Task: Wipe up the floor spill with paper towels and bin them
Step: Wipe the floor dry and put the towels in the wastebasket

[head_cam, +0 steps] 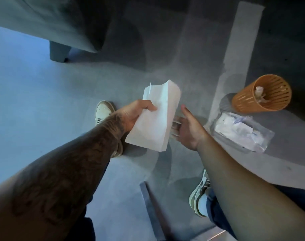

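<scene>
A folded white paper towel (154, 117) hangs in the middle of the head view, pinched by my left hand (134, 113) at its left edge. My right hand (188, 126) is open, palm up, just right of the towel, its fingertips partly hidden behind it. An orange slotted bin (263, 94) stands on the floor at the right, with crumpled white paper inside. No spill shows clearly on the grey floor (43, 105).
A clear plastic pack of paper towels (242, 132) lies on a round grey surface (287, 162) below the bin. A grey sofa with a leg (58, 51) fills the upper left. My shoes (103, 110) (200, 190) are on the floor. A metal bar (150, 211) runs at the bottom.
</scene>
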Motion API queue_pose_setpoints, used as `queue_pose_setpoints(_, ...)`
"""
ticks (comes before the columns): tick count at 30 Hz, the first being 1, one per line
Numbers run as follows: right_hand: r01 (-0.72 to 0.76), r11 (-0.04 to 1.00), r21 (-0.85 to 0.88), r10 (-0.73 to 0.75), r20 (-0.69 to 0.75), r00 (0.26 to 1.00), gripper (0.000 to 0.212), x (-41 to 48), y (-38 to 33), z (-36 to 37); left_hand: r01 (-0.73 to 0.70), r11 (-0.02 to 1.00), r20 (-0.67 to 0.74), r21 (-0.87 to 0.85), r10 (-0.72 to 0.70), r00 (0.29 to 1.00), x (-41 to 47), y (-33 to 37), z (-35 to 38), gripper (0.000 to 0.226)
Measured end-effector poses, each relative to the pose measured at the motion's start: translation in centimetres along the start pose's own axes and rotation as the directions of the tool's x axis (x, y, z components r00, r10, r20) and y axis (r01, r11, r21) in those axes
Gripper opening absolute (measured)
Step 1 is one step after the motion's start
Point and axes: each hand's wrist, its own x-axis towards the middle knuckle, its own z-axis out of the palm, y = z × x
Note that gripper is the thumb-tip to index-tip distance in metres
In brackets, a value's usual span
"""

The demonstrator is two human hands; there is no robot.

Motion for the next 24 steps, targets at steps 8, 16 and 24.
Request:
queue_pose_setpoints(8, 0.087, 0.995, 0.055, -0.08, -0.114, 0.99, 0.028, 4.3, 0.5, -0.1, 0.036, 0.998, -0.158, -0.052, -0.044, 0.987, 5.1, -3.4, -4.8, 0.034)
queue_pose_setpoints(16, 0.208, 0.165, -0.964, -0.671, 0.045, 0.74, 0.03, 11.5, -9.8, 5.7, -0.014, -0.151, 0.141, 0.988, 0.878, 0.457, 8.2, 4.9, -6.9, 0.107)
queue_pose_setpoints(24, 0.241, -0.425, -0.873, -0.481, 0.443, 0.757, 0.041, 17.7, -12.5, 10.3, 0.138, -0.222, 0.077, 0.965, 0.745, 0.663, 14.5, 9.0, -11.5, 0.033)
